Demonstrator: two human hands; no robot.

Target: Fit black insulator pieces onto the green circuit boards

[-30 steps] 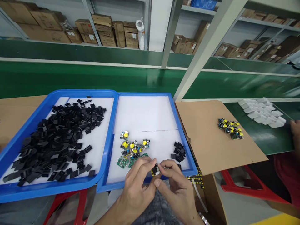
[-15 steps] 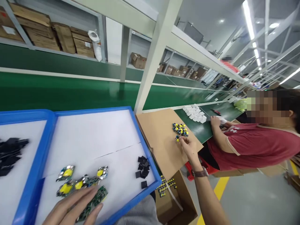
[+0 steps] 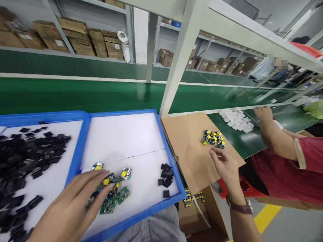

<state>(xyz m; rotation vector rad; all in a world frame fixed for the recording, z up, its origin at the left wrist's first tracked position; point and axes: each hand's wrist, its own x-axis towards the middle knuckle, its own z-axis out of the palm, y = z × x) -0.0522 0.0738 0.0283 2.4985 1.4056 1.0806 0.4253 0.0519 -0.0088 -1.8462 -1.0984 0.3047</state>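
Observation:
My left hand (image 3: 73, 198) is over the white-lined blue tray (image 3: 166, 148), its thumb and fingers closed around a small circuit board (image 3: 106, 181) with a yellow part. Green circuit boards (image 3: 123, 195) lie against and beside it, some partly hidden by my fingers. My right hand (image 3: 225, 166), with a watch on the wrist, hovers over a cardboard sheet (image 3: 186, 144). Its thumb and index finger are apart, with nothing between them. Just beyond its fingertips sits a cluster of circuit boards (image 3: 213, 138) with yellow parts.
Black square pieces (image 3: 166, 174) lie at the tray's right side, and many more black pieces (image 3: 37, 154) fill the left tray. An open carton (image 3: 202, 215) holding boards stands below the sheet. White parts (image 3: 236, 119) lie near a co-worker's arm (image 3: 277, 137). A pale post (image 3: 176, 60) rises behind.
My right hand has let go of a circuit board at the cluster and drawn back slightly. My left hand has closed in on the boards. The view has turned left.

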